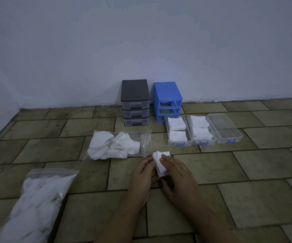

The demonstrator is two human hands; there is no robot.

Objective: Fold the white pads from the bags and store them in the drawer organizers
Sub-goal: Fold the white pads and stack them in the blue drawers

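Pads, white and partly folded, are what I am watching: one white pad [161,163] is being held low over the tiled floor [246,165], between both hands. Going from the left, a clear zip bag [31,204] stuffed with loose pads is lying at the near left corner. Further in, a second bag [117,145] of pads is lying flat, its open end pointing right, just beside the held pad. My left hand [142,179] is gripping the pad's near left edge with curled fingers; my right hand [175,174] is lying over its right side, fingers curled round it. The pad's long axis is running away from me, tilted slightly left. Behind, a dark drawer unit [135,102] and a blue drawer frame [167,100] are standing against the wall. Right of the hands, three clear drawers are sitting side by side: the first drawer [177,132] and middle drawer [201,131] are each holding two folded stacks, the empty drawer [225,128] lies furthest. I judge the right hand nearer them, with nothing in the way.
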